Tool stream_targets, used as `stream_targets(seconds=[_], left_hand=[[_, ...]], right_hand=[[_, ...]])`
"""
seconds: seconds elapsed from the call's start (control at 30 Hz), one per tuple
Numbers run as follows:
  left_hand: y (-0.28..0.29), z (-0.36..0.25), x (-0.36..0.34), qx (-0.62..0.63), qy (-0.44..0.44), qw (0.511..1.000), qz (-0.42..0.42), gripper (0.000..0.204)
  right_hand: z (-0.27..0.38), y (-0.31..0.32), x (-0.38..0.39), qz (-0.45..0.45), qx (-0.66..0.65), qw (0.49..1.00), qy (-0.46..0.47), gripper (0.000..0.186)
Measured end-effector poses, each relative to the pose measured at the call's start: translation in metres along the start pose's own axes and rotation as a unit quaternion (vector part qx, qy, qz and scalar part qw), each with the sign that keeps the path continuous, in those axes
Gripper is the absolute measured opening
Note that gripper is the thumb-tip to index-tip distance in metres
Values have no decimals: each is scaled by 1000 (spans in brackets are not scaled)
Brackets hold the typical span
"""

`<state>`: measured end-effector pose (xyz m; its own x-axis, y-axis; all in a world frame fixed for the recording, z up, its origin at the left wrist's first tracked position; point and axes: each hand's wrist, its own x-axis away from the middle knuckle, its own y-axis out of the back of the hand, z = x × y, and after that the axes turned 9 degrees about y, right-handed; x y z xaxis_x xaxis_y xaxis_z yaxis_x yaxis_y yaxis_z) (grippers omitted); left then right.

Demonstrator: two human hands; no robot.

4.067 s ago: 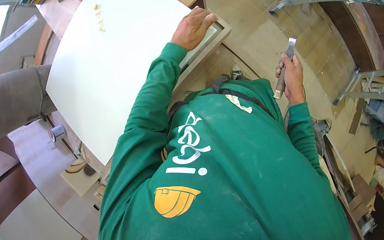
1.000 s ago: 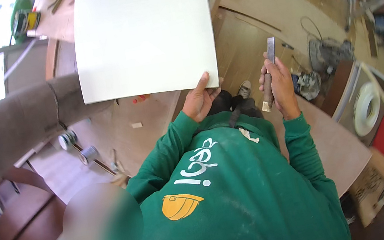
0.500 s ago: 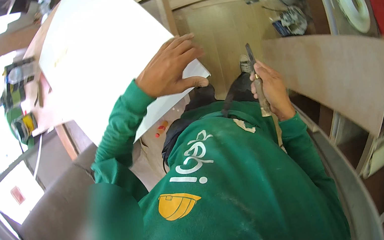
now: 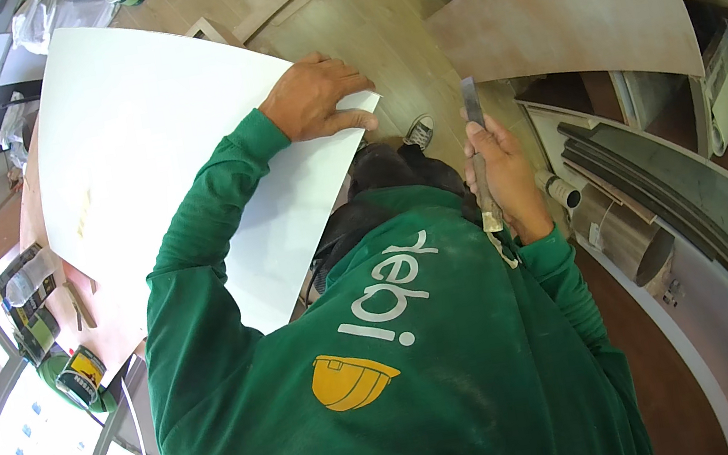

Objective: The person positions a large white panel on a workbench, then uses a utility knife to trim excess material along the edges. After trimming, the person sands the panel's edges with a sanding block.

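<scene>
Panel corner [image 4: 370,117] beneath the left grip [image 4: 325,98]

Floor [image 4: 401,40] shows between the grips. The white panel [image 4: 145,138] spreads leftward from the left grip, whose thumb and fingers part loosely over its corner. The right grip [image 4: 506,172] is closed around a chisel [image 4: 471,101], blade pointing away.

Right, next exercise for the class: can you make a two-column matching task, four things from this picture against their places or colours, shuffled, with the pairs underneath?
Things
1. Left hand
2. Chisel
3. Sweatshirt
4. Shoe

Places or colours
A. Green, with a yellow helmet print
B. On the wooden floor
C. In the right hand
D. At a corner of the white panel

Pairs: 1-D, 2-C, 3-A, 4-B
</scene>
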<state>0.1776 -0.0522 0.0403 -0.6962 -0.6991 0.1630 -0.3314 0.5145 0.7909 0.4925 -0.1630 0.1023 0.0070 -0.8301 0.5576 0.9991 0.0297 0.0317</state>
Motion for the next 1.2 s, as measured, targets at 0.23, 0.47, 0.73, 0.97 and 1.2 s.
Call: stream_targets(seconds=[0.23, 0.47, 0.73, 0.97, 1.2], left_hand=[[5, 5, -3, -17, -18, 1000, 0, 67], [4, 12, -21, -94, 35, 993, 55, 66], [-6, 13, -7, -16, 23, 998, -59, 52], [-14, 14, -4, -25, 27, 995, -94, 49], [-21, 5, -4, -27, 72, 981, -180, 48]], right_hand=[[-20, -20, 0, -53, -6, 997, -50, 37], [-3, -65, -2, 4, 40, 999, 8, 35], [28, -51, 6, -27, 122, 992, 18, 45], [52, -31, -3, 40, 203, 978, 18, 40], [90, -1, -61, 220, 431, 868, 109, 46]])
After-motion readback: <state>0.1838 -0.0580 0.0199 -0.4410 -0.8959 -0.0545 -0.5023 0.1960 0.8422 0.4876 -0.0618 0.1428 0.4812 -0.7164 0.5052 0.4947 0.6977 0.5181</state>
